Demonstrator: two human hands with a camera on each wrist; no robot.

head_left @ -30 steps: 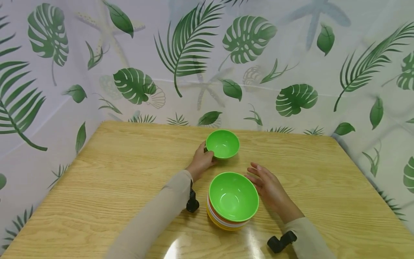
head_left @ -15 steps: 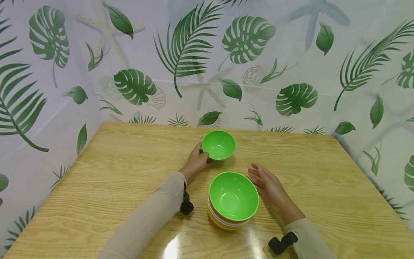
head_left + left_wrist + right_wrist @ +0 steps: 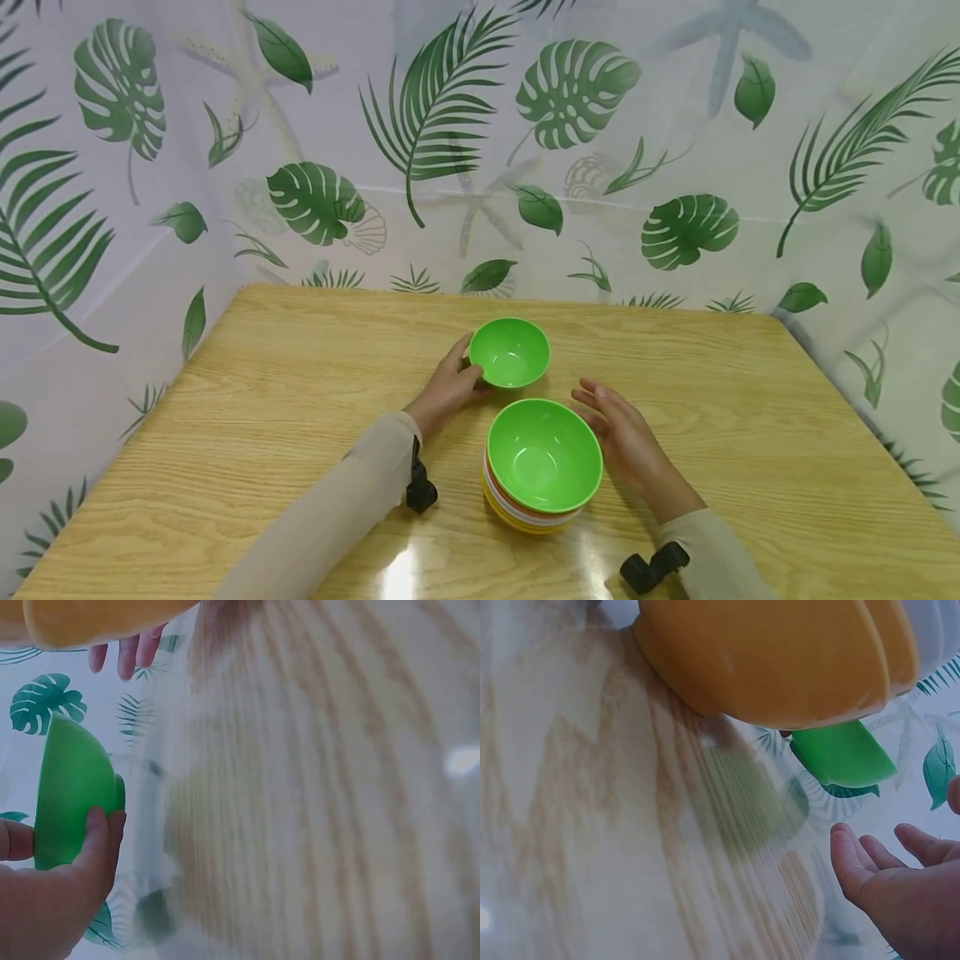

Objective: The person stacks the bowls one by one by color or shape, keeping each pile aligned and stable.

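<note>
My left hand [image 3: 450,390] pinches the left side of a small green bowl [image 3: 510,353], thumb at the rim and fingers under the outer wall. In the left wrist view a gap shows between this bowl [image 3: 75,787] and the tabletop, so it is held off the wood. Nearer to me stands a stack of bowls [image 3: 536,467], the top one green, with orange, white and yellow rims below. To the right of that stack my right hand [image 3: 626,437] hovers with loosely extended fingers and holds nothing. The right wrist view shows its fingers [image 3: 847,862] apart from the stack's yellow bowl [image 3: 765,660].
A wood-grain table [image 3: 300,375] spreads under everything. Behind and beside it hangs a white sheet [image 3: 480,150] printed with green leaves and starfish. Black cameras [image 3: 422,492] are strapped to both wrists.
The small green bowl in my left hand has shifted slightly left, then towards me and the stack. My left forearm has swung a little left. The right hand and the stack stay nearly still.
</note>
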